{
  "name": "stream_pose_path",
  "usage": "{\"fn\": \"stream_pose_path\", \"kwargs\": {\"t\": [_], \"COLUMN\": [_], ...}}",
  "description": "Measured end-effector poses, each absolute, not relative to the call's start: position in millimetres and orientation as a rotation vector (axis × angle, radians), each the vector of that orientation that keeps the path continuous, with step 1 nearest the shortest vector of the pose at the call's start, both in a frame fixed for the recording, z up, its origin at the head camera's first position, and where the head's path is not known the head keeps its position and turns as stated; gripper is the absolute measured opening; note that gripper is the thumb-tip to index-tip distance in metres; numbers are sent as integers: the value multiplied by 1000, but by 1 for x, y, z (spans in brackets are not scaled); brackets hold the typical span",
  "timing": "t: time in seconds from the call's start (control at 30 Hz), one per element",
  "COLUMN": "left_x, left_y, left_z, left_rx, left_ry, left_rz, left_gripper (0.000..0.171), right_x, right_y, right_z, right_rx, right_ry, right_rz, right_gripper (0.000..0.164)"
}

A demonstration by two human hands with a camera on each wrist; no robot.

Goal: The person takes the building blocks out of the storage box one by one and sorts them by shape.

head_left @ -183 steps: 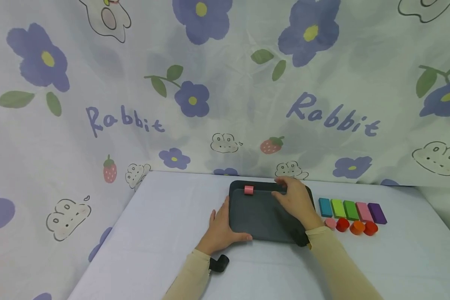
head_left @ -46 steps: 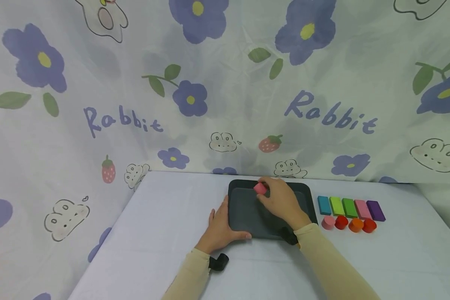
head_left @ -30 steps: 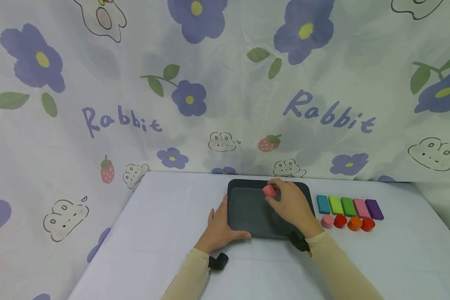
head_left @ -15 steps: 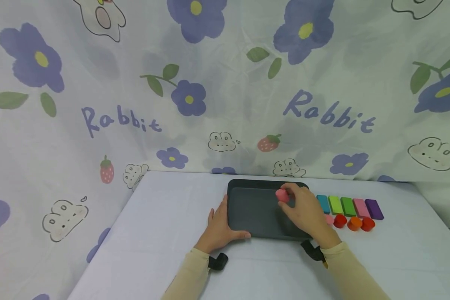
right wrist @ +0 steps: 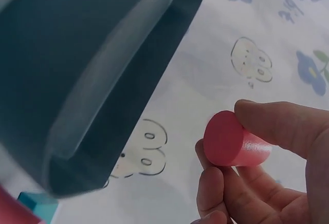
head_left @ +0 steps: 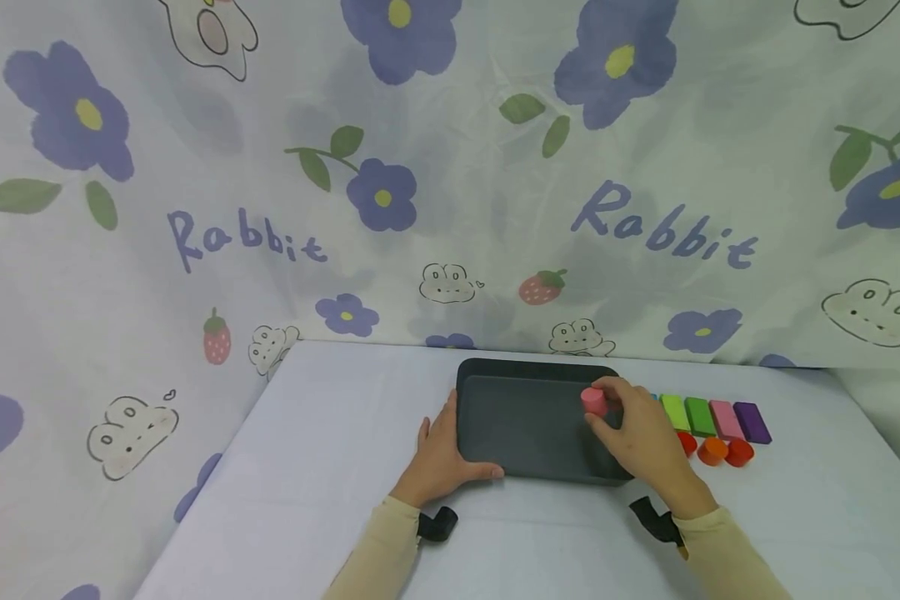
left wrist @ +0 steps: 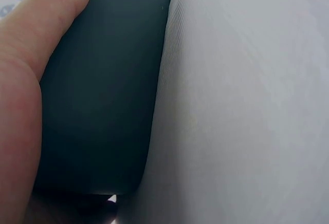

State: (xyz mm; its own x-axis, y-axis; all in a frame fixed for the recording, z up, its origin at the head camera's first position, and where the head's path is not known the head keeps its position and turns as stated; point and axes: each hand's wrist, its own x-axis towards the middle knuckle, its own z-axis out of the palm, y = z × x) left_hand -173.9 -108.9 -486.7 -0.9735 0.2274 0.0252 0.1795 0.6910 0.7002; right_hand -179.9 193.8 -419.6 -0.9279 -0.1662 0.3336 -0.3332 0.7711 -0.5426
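In the head view, my right hand (head_left: 645, 433) pinches a pink cylinder block (head_left: 593, 401) between thumb and fingers, over the right part of a dark grey rectangular tray (head_left: 521, 425). The right wrist view shows the cylinder's round end (right wrist: 223, 139) facing out, apart from the tray wall (right wrist: 139, 85). My left hand (head_left: 438, 467) rests at the tray's near-left corner. Its fingers lie along the left side and its thumb (left wrist: 49, 23) along the near side. Nothing shows inside the visible part of the tray.
Right of the tray lies a row of flat blocks: light green (head_left: 674, 413), green (head_left: 700, 416), pink (head_left: 727, 420) and purple (head_left: 752, 422). A blue block (right wrist: 38, 206) is mostly behind my right hand. Nearer stand red (head_left: 687, 443), orange (head_left: 712, 452) and red-orange (head_left: 739, 453) cylinders.
My right hand reached into the tray, took the pink cylinder from its far-left part and carried it right and nearer. My left hand has stayed at the tray corner.
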Motion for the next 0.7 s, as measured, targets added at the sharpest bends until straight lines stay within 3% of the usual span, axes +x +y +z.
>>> {"fn": "stream_pose_path", "kwargs": {"t": [0.7], "left_x": [-174], "left_y": [-108], "left_z": [-486], "left_rx": [308], "left_ry": [2826], "left_rz": [1127], "left_gripper": [139], "right_x": [-160], "right_y": [239], "right_z": [-433], "right_rx": [286], "right_ry": [-2655], "right_rz": [890], "right_gripper": [46]}}
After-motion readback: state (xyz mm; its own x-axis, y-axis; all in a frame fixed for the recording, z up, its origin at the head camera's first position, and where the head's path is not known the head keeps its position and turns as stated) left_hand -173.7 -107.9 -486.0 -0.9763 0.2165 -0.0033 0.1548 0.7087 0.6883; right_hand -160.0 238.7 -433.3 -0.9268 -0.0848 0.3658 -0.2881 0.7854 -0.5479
